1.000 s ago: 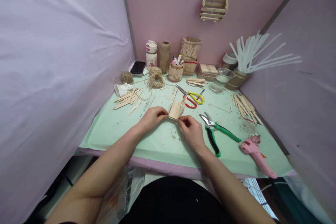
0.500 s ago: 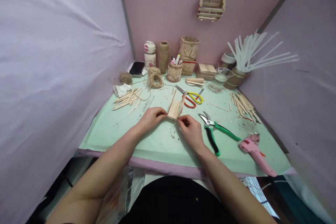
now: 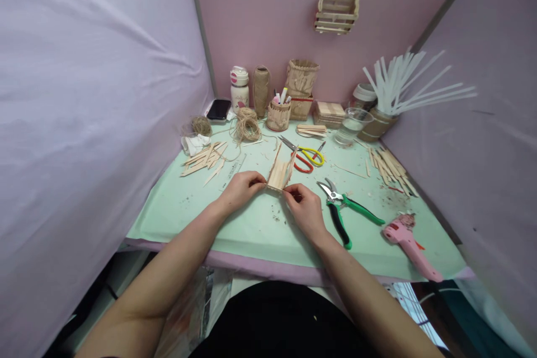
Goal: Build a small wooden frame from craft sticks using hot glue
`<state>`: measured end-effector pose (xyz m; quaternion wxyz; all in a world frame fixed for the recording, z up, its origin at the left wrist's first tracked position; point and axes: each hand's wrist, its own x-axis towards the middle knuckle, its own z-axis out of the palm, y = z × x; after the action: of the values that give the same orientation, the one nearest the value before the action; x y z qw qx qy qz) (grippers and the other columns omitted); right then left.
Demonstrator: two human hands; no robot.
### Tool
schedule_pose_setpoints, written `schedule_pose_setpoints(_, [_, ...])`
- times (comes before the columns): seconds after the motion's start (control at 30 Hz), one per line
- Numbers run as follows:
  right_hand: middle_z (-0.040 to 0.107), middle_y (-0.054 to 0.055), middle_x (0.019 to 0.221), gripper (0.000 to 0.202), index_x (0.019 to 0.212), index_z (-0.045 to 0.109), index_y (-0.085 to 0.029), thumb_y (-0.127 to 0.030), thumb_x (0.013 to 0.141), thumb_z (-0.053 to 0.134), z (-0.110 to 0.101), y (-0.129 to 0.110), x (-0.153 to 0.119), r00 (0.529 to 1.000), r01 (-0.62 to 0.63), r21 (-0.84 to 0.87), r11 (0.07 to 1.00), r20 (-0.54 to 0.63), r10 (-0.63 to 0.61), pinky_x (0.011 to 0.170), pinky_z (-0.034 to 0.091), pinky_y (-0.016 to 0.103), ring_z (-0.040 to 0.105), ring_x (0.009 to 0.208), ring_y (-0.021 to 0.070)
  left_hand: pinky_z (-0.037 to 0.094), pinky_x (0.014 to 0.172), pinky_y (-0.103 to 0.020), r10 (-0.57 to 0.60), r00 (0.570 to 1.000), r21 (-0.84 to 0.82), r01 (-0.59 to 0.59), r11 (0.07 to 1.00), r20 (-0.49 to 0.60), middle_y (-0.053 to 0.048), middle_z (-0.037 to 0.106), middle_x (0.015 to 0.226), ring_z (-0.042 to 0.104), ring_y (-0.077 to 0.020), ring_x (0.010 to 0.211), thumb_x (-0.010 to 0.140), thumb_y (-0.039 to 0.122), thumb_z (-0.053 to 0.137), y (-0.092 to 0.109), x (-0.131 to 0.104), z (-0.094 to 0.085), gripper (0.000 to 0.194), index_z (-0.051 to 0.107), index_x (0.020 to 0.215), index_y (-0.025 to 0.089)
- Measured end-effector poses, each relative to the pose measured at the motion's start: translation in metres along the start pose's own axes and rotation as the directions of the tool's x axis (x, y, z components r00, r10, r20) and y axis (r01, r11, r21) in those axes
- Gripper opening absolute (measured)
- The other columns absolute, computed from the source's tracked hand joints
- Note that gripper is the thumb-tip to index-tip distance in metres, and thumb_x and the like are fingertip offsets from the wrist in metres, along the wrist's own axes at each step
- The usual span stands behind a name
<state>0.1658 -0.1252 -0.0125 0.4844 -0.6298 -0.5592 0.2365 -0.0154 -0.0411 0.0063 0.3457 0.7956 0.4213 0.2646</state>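
A small wooden craft-stick frame (image 3: 277, 177) rests on the green tabletop, its flat slatted base between two raised sides that reach away from me. My left hand (image 3: 244, 187) pinches its near left corner between thumb and finger. At the near right corner, my right hand (image 3: 305, 207) grips it the same way, fingers curled. Just beyond the frame lie scissors (image 3: 308, 156) with one red and one yellow handle. Green-handled pruning shears (image 3: 342, 204) lie open to the right of my right hand.
A pink glue gun (image 3: 411, 246) lies at the front right. Loose craft sticks (image 3: 203, 158) are heaped on the left, with more sticks (image 3: 390, 168) on the right. Behind stand twine (image 3: 247, 125), a pen cup (image 3: 278, 116), a clear cup of liquid (image 3: 351, 127) and glue sticks (image 3: 403, 84).
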Motion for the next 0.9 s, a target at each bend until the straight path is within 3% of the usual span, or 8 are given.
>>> schedule_pose_setpoints(0.43, [0.068,0.003,0.072,0.016,0.074,0.064,-0.02,-0.03,0.081,0.054,0.0,-0.003,-0.001,1.0,0.003,-0.017,1.0,-0.003,-0.003,0.066,0.048,0.03,0.06,0.065,0.0176,0.047,0.077,-0.028,-0.008,1.0,-0.012,0.008,1.0,-0.003,-0.002,0.072,0.084,0.064,-0.0175,0.079,0.08,0.029,0.059,0.003,-0.002,-0.002,0.015,0.07,0.082,0.02])
schedule_pose_setpoints(0.53, [0.069,0.003,0.074,0.015,0.076,0.065,-0.02,-0.028,0.082,0.054,-0.004,-0.004,-0.005,0.999,0.028,-0.069,0.997,0.02,-0.027,0.067,0.048,0.03,0.061,0.067,0.018,0.047,0.077,-0.029,-0.016,1.0,-0.015,0.016,1.0,-0.009,-0.001,0.072,0.083,0.064,-0.0176,0.08,0.081,0.029,0.058,0.008,-0.01,-0.002,0.015,0.07,0.082,0.02])
schedule_pose_setpoints(0.63, [0.07,0.003,0.079,0.014,0.08,0.065,-0.021,-0.026,0.085,0.053,-0.011,-0.005,-0.014,0.99,0.124,-0.12,0.985,0.086,-0.114,0.07,0.049,0.03,0.063,0.073,0.0183,0.048,0.076,-0.029,-0.103,0.994,-0.106,0.1,0.989,-0.029,-0.002,0.072,0.082,0.064,-0.0176,0.079,0.079,0.028,0.061,0.013,-0.026,0.001,0.013,0.07,0.081,0.02])
schedule_pose_setpoints(0.77, [0.07,0.005,0.088,0.014,0.087,0.064,-0.022,-0.021,0.09,0.05,-0.023,-0.004,-0.031,0.914,0.398,-0.185,0.898,0.166,-0.371,0.077,0.05,0.032,0.064,0.083,0.019,0.051,0.072,-0.028,-0.299,0.954,-0.429,0.276,0.86,0.014,-0.003,0.072,0.077,0.065,-0.0175,0.076,0.072,0.03,0.069,0.02,-0.051,0.01,0.016,0.069,0.08,0.017])
schedule_pose_setpoints(0.9, [0.07,0.007,0.091,0.015,0.093,0.062,-0.02,-0.011,0.09,0.051,-0.034,-0.003,-0.042,0.799,0.602,-0.203,0.772,0.143,-0.585,0.076,0.052,0.033,0.064,0.085,0.0183,0.052,0.073,-0.028,-0.372,0.927,-0.639,0.312,0.703,0.042,-0.003,0.071,0.077,0.066,-0.0162,0.075,0.068,0.032,0.075,0.026,-0.066,0.019,0.023,0.068,0.081,0.015])
